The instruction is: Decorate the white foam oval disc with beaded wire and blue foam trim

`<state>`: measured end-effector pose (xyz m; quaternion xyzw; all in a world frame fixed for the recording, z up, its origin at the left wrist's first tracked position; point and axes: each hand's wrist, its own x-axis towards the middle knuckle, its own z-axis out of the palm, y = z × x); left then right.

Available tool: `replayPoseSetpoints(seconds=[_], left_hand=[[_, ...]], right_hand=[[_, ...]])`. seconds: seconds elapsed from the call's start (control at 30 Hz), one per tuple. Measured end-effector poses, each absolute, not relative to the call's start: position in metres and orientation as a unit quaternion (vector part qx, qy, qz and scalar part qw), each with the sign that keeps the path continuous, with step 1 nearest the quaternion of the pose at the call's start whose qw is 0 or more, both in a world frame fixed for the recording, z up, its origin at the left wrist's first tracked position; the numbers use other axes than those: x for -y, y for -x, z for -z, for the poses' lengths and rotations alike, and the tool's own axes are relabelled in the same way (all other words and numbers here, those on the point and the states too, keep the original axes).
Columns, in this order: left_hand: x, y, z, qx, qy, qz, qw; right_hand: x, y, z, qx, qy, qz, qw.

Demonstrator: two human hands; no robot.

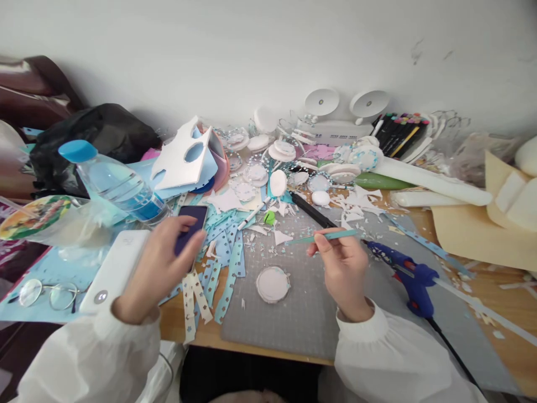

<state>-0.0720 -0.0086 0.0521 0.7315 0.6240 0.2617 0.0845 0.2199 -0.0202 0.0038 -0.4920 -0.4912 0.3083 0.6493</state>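
Nearest you, the grey mat (302, 319) lies on the table edge with a white disc (272, 284) flat on it, between your two hands. Off to the left, glasses (46, 294) rest beside a white power bank (115, 268).

Your left hand (161, 268) is curled around the near end of the phone (193, 217), thumb laid over its dark screen. The phone sits just past the power bank, among punched blue strips (229, 268).

Your right hand (342, 268) is closed narrowly, pinching a thin teal stick (335, 235) between thumb and fingertips. The stick lies roughly level above the mat, beyond the disc and apart from it.

Just right of that hand, a blue glue gun (409, 274) lies on the mat. Farther back, a water bottle (113, 184) leans at the left, and markers (400, 131) stand by the wall.
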Motion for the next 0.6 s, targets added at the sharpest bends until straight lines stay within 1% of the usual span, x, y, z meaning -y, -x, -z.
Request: replayPoseSetpoints(seconds=[0.1,0.17,0.27,0.4,0.6], left_hand=[[0.024,0.031,-0.04,-0.475,-0.845,-0.209,0.13],[0.028,0.007,-0.028,-0.414,-0.883,-0.178,0.133],[0.026,-0.013,-0.012,-0.389,-0.9,-0.157,0.12],[0.017,-0.013,-0.001,-0.351,-0.915,-0.146,0.137],[0.016,-0.005,0.007,-0.311,-0.913,-0.192,0.182]], right_hand=[[0.019,-0.22,-0.004,0.488,0.493,-0.309,0.65],[0.018,-0.221,-0.003,0.483,0.49,-0.311,0.656],[0.016,-0.223,0.001,0.468,0.485,-0.32,0.666],[0.014,-0.225,0.005,0.455,0.477,-0.337,0.672],[0.016,-0.226,0.006,0.459,0.468,-0.347,0.671]])
